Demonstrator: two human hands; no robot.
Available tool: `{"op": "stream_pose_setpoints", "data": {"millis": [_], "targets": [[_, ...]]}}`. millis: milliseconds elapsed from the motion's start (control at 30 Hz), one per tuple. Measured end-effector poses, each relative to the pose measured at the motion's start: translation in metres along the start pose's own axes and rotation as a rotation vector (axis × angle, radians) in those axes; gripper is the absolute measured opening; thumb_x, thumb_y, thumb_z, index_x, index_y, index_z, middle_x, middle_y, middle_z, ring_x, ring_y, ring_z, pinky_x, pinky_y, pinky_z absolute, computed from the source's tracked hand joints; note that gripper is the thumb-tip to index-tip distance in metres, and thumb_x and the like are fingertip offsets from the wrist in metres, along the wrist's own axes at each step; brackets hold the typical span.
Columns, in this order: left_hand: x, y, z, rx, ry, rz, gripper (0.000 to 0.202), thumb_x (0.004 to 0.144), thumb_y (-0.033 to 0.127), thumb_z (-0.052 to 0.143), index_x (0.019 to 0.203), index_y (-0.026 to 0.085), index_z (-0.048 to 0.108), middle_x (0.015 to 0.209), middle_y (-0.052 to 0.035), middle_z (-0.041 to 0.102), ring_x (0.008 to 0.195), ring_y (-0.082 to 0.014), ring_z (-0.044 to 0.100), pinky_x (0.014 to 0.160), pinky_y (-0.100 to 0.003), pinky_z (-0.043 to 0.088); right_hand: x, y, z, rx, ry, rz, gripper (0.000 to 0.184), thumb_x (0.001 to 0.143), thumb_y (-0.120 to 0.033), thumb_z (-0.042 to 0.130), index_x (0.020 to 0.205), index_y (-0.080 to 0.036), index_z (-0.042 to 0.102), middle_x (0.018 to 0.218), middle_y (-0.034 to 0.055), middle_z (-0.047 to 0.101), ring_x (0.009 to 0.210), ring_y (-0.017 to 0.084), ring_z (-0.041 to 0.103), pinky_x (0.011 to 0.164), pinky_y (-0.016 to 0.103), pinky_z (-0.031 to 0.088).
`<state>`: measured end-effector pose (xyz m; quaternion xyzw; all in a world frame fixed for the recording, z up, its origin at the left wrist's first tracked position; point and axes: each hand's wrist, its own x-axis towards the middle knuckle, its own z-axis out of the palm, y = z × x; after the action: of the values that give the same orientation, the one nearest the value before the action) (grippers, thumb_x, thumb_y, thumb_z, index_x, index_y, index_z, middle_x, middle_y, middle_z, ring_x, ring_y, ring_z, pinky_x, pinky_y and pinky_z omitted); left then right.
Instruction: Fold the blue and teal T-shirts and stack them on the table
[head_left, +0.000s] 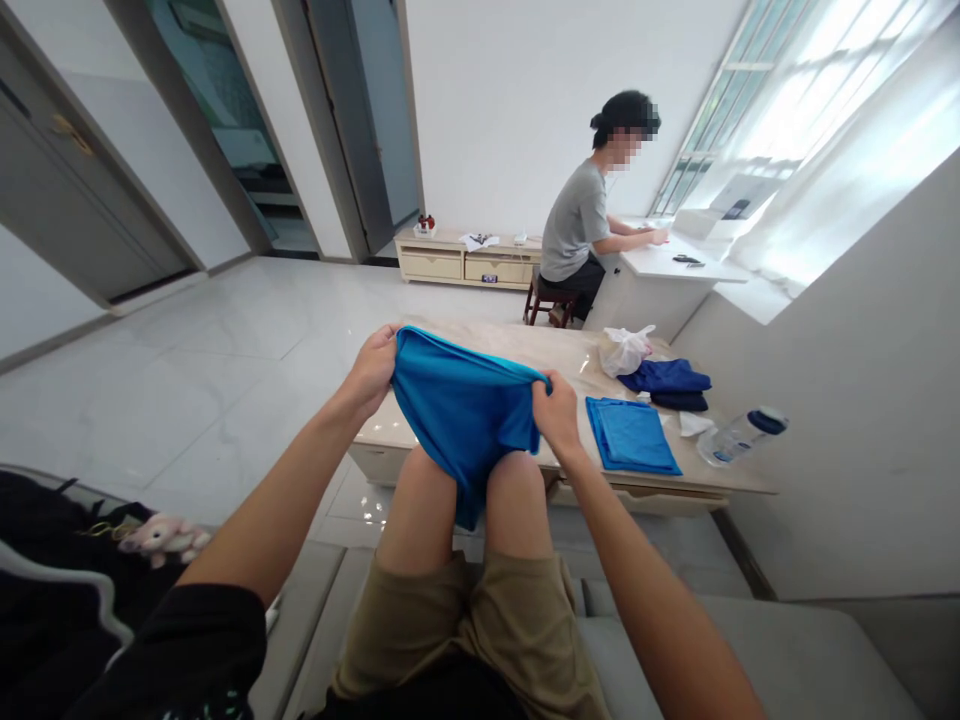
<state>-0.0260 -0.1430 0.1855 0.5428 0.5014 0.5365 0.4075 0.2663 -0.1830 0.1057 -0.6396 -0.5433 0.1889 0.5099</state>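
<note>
A bright blue cloth (469, 400) hangs between my two hands, its top edge stretched and its lower part drooping over and between my knees. My left hand (373, 370) is closed on its upper left corner. At the upper right corner, my right hand (556, 412) pinches the fabric. Whether the cloth is a garment or a plain piece, I cannot tell. To the right of my right hand, a folded blue cloth (634, 436) of similar colour lies flat on the coffee table (592, 365).
Beyond the folded cloth are dark blue folded fabric (667, 377), a white plastic bag (626, 350) and a clear water bottle (742, 437). A person (581, 210) sits at a white desk (682, 260) by the window. A pink plush toy (165, 540) rests on the sofa at left.
</note>
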Motion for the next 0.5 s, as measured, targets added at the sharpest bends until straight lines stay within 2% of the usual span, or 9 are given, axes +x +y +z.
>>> {"op": "stream_pose_setpoints", "data": {"millis": [100, 167, 233, 300, 400, 500], "targets": [[0.019, 0.01, -0.014, 0.053, -0.042, 0.014, 0.046, 0.093, 0.068, 0.073, 0.096, 0.023, 0.064, 0.07, 0.0019, 0.057, 0.063, -0.0163, 0.056, 0.055, -0.025, 0.046, 0.044, -0.015, -0.026, 0.089, -0.037, -0.011, 0.04, 0.099, -0.047, 0.053, 0.113, -0.016, 0.075, 0.106, 0.0099, 0.079, 0.099, 0.025, 0.069, 0.094, 0.037, 0.055], [0.028, 0.021, -0.024, 0.181, -0.146, 0.085, 0.054, 0.089, 0.074, 0.075, 0.096, 0.022, 0.067, 0.075, -0.0001, 0.062, 0.071, -0.0189, 0.063, 0.059, -0.025, 0.049, 0.064, -0.027, -0.046, 0.061, -0.139, -0.149, 0.044, 0.097, -0.054, 0.061, 0.114, -0.017, 0.076, 0.11, 0.0092, 0.079, 0.103, 0.025, 0.069, 0.098, 0.038, 0.054], [0.035, 0.03, -0.031, 0.348, -0.283, 0.154, 0.057, 0.078, 0.072, 0.087, 0.095, 0.021, 0.071, 0.08, -0.0012, 0.067, 0.081, -0.0225, 0.068, 0.064, -0.027, 0.054, 0.079, -0.038, -0.064, -0.008, -0.277, -0.299, 0.048, 0.092, -0.06, 0.073, 0.114, -0.017, 0.078, 0.111, 0.0079, 0.079, 0.104, 0.025, 0.069, 0.098, 0.037, 0.053], [0.044, 0.033, -0.037, 0.486, -0.397, 0.188, 0.053, 0.069, 0.065, 0.095, 0.092, 0.02, 0.076, 0.083, -0.0013, 0.072, 0.087, -0.0255, 0.071, 0.07, -0.028, 0.057, 0.091, -0.044, -0.08, -0.1, -0.426, -0.374, 0.051, 0.083, -0.061, 0.084, 0.109, -0.017, 0.081, 0.103, 0.005, 0.079, 0.097, 0.024, 0.069, 0.089, 0.034, 0.053], [0.061, 0.03, -0.042, 0.587, -0.461, 0.178, 0.039, 0.071, 0.055, 0.094, 0.085, 0.022, 0.08, 0.081, -0.0002, 0.075, 0.086, -0.0265, 0.073, 0.072, -0.029, 0.059, 0.111, -0.046, -0.096, -0.298, -0.537, -0.396, 0.036, 0.079, -0.049, 0.089, 0.087, -0.015, 0.083, 0.076, 0.0011, 0.074, 0.078, 0.019, 0.065, 0.076, 0.03, 0.048], [0.079, 0.032, -0.045, 0.662, -0.332, 0.265, 0.027, 0.077, 0.045, 0.088, 0.077, 0.02, 0.079, 0.078, -0.0003, 0.074, 0.084, -0.0242, 0.072, 0.077, -0.03, 0.061, 0.131, -0.054, -0.106, -0.456, -0.449, -0.428, 0.021, 0.086, -0.03, 0.08, 0.073, -0.013, 0.081, 0.069, 0.0026, 0.072, 0.068, 0.014, 0.061, 0.071, 0.031, 0.044]]}}
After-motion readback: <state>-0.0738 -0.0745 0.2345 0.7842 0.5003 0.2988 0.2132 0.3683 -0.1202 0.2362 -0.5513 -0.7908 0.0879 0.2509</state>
